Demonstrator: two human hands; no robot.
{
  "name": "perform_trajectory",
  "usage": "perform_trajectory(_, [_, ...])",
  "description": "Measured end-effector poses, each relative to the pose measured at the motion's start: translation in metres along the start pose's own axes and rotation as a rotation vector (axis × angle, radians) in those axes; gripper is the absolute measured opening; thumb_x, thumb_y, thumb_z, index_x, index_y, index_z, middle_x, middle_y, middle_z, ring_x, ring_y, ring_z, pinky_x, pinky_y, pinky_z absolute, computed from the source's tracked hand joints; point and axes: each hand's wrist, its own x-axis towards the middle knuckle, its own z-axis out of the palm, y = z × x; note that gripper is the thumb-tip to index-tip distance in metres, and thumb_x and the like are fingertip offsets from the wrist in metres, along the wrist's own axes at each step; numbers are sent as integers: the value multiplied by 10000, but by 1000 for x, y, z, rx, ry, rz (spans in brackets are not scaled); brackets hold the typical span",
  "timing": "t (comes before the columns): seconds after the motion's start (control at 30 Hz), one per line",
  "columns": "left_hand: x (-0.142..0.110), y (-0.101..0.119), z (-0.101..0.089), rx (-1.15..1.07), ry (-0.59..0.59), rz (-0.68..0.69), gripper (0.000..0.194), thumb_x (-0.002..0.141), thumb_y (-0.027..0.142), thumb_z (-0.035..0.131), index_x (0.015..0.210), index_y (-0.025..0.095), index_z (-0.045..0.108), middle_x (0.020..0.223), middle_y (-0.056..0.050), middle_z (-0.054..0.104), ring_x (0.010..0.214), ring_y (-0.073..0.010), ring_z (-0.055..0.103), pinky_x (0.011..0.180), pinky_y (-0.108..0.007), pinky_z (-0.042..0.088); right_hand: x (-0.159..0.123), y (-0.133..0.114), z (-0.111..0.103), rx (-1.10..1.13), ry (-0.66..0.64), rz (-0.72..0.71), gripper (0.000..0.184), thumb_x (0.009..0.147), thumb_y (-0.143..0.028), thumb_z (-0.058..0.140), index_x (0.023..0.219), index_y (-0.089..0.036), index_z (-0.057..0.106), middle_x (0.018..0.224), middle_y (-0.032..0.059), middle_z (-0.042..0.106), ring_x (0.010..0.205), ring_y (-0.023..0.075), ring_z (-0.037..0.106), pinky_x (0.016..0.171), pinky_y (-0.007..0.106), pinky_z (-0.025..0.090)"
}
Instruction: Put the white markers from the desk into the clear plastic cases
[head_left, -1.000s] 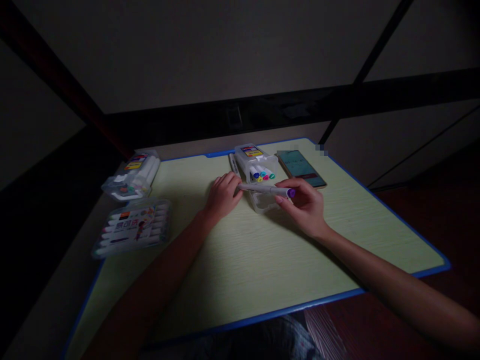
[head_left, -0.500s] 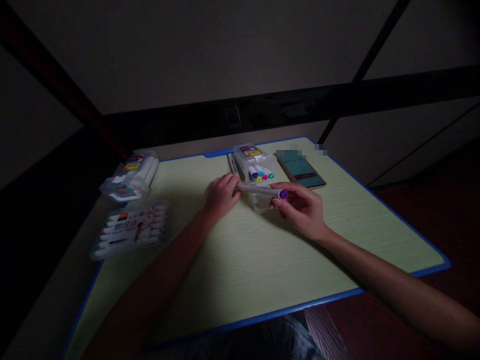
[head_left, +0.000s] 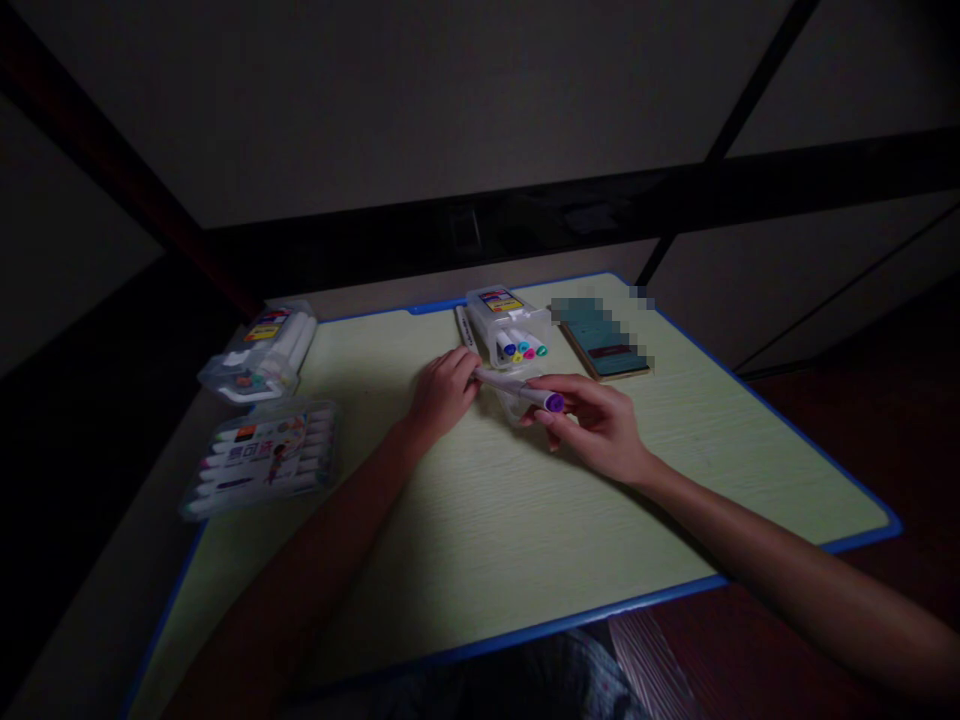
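Note:
A white marker (head_left: 501, 381) with a purple end is held between both hands above the green table. My left hand (head_left: 444, 396) is closed around its left end, its fingertips partly hidden. My right hand (head_left: 596, 425) pinches it near the purple end between thumb and fingers. Just behind the hands lies an open clear marker case (head_left: 536, 317), with several coloured-ended markers (head_left: 523, 347) inside. The lid of the case rests on the table, partly behind the held marker. Another white marker (head_left: 466, 327) lies along the left side of this case.
A phone (head_left: 604, 340) lies right of the open case. At the left edge are a second clear marker case (head_left: 262, 350) and a flat pack of markers (head_left: 262, 460). The green table (head_left: 480, 560) has a blue rim, and a wall stands behind it.
My right hand has shifted slightly left and down, bringing the marker's purple end lower and closer to my left hand. My left hand stays in place.

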Motion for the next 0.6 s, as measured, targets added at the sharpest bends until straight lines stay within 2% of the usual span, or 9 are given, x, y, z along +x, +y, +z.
perform_trajectory(0.23, [0, -1, 1, 8, -17, 39, 120, 749, 82, 509, 833, 156, 551, 828, -42, 593, 772, -166, 561, 665, -260, 444, 2, -2, 1, 22, -88, 0, 325, 776, -164, 595, 1095, -226, 585, 846, 15, 687, 639, 101, 643, 473, 181, 518])
perform_trajectory(0.43, [0, 1, -1, -8, -38, 46, 113, 757, 95, 520, 847, 152, 557, 836, -43, 595, 773, -163, 561, 669, -260, 445, 0, 1, 1, -24, -31, -43, 300, 765, -140, 610, 1054, -220, 600, 829, 16, 696, 668, 124, 668, 488, 193, 535])
perform_trajectory(0.6, [0, 2, -1, -36, -35, 39, 85, 782, 145, 544, 865, 156, 556, 855, -44, 602, 788, -163, 565, 688, -265, 450, -2, 0, -1, -103, 50, -172, 326, 754, -93, 614, 1046, -235, 599, 787, -6, 704, 585, 114, 662, 494, 200, 538])
